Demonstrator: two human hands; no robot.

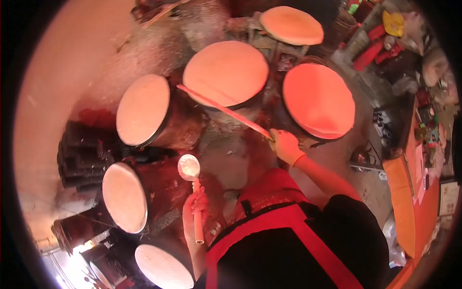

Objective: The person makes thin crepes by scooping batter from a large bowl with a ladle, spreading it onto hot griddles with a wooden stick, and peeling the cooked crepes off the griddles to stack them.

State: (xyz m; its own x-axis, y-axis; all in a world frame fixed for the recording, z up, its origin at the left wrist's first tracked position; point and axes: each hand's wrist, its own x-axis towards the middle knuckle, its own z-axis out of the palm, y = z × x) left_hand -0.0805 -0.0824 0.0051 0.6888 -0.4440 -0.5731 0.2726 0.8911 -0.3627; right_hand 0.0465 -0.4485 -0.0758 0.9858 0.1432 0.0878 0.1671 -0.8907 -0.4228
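Observation:
My left hand point(196, 204) is closed round the pale handle of a ladle point(188, 166), its round bowl facing up with a whitish substance in it. My right hand point(287, 147) grips one end of a long, thin wooden stick point(226, 111). The stick's far end reaches over the near-left part of the middle round griddle point(226, 72), which has a pale, flat surface like a thin pancake. I cannot tell whether the stick touches it. Closest to my right hand stands another round griddle point(318, 101), lit reddish; to the ladle's left is a third point(124, 197).
More pale round surfaces lie at left point(143, 110), lower left point(163, 267) and at the back on a stand point(291, 25). Dark curved pieces point(86, 154) are stacked by the left wall. On the right are an orange-sided table point(402, 197) and clutter with bags.

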